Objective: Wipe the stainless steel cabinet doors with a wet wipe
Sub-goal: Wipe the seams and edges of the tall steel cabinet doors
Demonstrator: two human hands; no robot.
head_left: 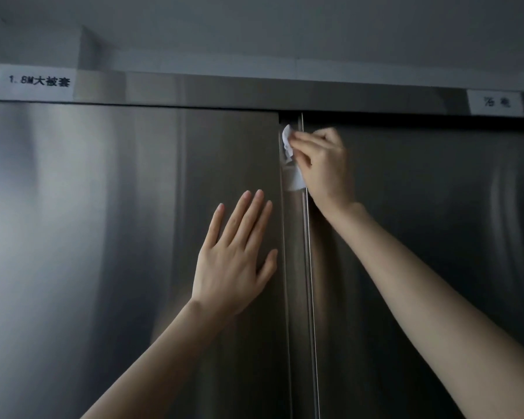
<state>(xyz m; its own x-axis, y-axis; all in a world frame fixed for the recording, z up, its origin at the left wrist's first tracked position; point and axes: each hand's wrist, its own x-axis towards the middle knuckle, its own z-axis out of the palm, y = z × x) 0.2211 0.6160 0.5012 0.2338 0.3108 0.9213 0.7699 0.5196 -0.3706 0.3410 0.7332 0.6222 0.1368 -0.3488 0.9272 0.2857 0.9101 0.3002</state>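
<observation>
Brushed stainless steel cabinet doors (103,237): seam-wiping step. Right hand (324,164) pinches crumpled white wet wipe (288,143) at seam top; left hand (236,255) flat, splayed, against steel. Next, likely: steady downward stroke.

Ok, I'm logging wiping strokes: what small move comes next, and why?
Probably slide the crumpled white wet wipe down the vertical steel door edge: the right hand pinches it near the top, most of the edge runs below, and the left hand lies flat on the left steel door.
</observation>
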